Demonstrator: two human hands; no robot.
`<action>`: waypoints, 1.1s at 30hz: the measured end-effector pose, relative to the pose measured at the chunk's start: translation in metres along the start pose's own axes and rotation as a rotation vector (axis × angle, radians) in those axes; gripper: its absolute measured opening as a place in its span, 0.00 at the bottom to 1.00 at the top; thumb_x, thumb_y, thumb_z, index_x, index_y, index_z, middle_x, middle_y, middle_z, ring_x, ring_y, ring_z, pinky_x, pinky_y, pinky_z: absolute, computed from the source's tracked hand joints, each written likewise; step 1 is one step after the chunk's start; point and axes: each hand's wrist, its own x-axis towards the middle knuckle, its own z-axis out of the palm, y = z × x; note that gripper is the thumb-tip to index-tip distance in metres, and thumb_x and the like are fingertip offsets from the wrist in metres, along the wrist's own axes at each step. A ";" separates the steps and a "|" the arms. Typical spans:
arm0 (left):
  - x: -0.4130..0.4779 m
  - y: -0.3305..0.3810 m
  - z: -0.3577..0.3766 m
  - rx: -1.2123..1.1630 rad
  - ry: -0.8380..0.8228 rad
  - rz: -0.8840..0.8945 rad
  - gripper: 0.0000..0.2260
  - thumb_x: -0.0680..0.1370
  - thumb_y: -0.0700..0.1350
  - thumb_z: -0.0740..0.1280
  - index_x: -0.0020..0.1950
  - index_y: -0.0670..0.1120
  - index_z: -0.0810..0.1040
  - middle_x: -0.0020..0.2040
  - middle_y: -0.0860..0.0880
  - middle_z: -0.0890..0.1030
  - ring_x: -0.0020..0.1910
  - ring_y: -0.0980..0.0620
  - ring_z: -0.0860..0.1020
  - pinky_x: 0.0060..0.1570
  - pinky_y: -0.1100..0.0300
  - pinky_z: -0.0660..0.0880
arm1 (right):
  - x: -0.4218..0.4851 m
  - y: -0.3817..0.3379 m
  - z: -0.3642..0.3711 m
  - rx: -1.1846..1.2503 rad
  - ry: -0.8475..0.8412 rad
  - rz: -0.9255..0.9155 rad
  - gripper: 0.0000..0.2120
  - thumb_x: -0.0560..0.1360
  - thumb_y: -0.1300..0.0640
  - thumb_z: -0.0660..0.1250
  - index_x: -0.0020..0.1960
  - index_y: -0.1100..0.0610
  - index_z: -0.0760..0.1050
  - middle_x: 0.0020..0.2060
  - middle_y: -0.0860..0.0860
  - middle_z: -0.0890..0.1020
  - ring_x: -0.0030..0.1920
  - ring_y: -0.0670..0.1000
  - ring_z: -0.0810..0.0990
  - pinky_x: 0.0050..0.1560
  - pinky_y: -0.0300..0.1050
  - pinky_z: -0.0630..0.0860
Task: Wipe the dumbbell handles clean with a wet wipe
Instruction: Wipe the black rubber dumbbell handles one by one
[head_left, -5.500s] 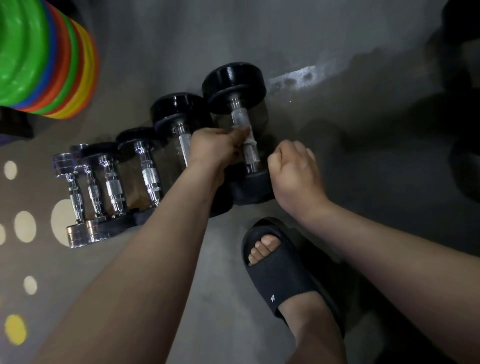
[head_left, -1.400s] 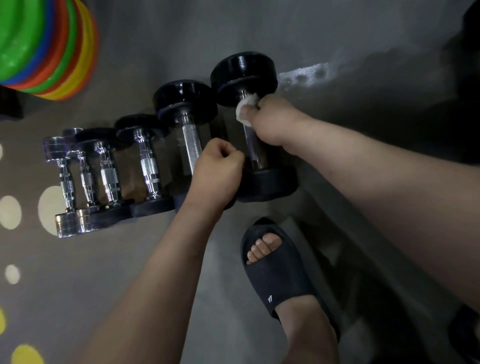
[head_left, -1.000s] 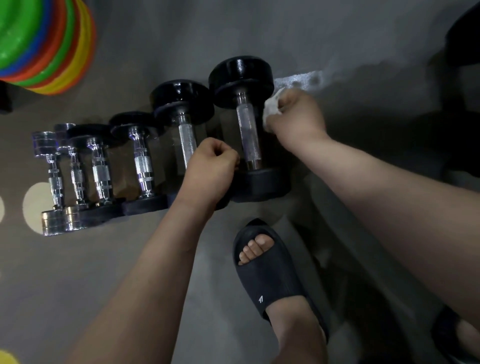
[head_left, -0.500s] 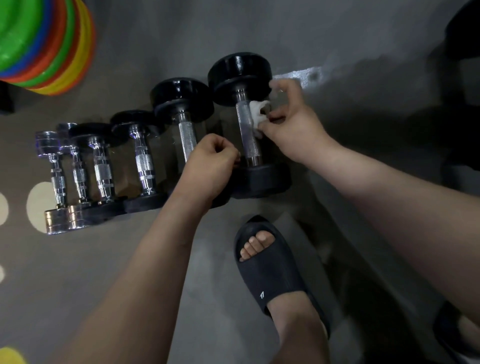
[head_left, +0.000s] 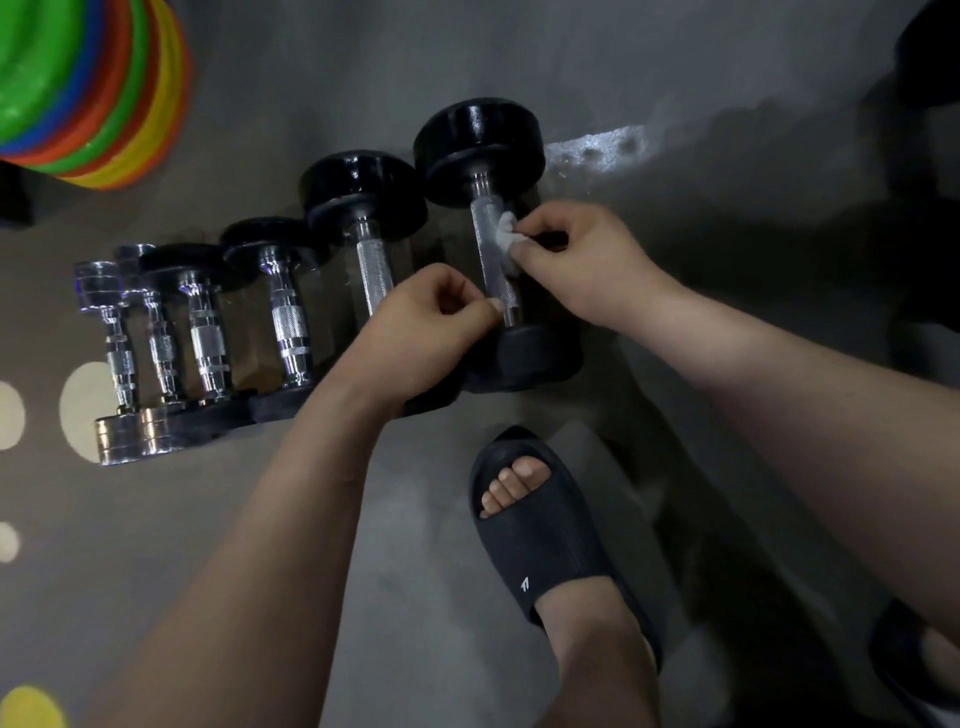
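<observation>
Right now your right hand (head_left: 576, 265) pinches the wet wipe (head_left: 505, 238) against the 12 o'clock half of the largest dumbbell's handle (head_left: 482, 221). Your left hand (head_left: 421, 332) is curled at its 6 o'clock end; whether it grips anything isn't clear. You look mid-wipe here. Next, draw the wipe toward 6 o'clock, then shift to the next dumbbell (head_left: 371, 260) at 9 o'clock.

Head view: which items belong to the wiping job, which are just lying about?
Job: white wet wipe; right hand pinching it; largest black dumbbell's knurled steel handle; smaller dumbbells in the row.
Idle: stacked coloured weight plates; black slide sandal.
</observation>
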 end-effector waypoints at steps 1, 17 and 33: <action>-0.002 0.002 -0.002 0.057 -0.048 0.023 0.11 0.75 0.54 0.75 0.47 0.48 0.80 0.37 0.52 0.83 0.36 0.57 0.80 0.38 0.56 0.79 | 0.000 0.002 -0.001 0.000 0.003 0.013 0.07 0.77 0.55 0.71 0.47 0.58 0.83 0.41 0.51 0.85 0.41 0.46 0.81 0.48 0.40 0.76; 0.000 -0.001 -0.009 0.110 -0.156 0.045 0.14 0.69 0.49 0.81 0.45 0.45 0.80 0.40 0.48 0.86 0.38 0.56 0.82 0.42 0.57 0.80 | 0.016 -0.010 0.025 0.087 0.263 0.095 0.07 0.74 0.52 0.74 0.46 0.55 0.80 0.38 0.45 0.82 0.40 0.43 0.80 0.45 0.39 0.76; -0.002 -0.003 -0.008 0.122 -0.123 0.065 0.14 0.69 0.50 0.80 0.45 0.45 0.80 0.40 0.48 0.85 0.40 0.50 0.84 0.41 0.53 0.81 | 0.034 -0.020 0.022 0.179 0.047 0.315 0.19 0.81 0.51 0.62 0.33 0.56 0.69 0.29 0.52 0.71 0.29 0.48 0.68 0.33 0.44 0.64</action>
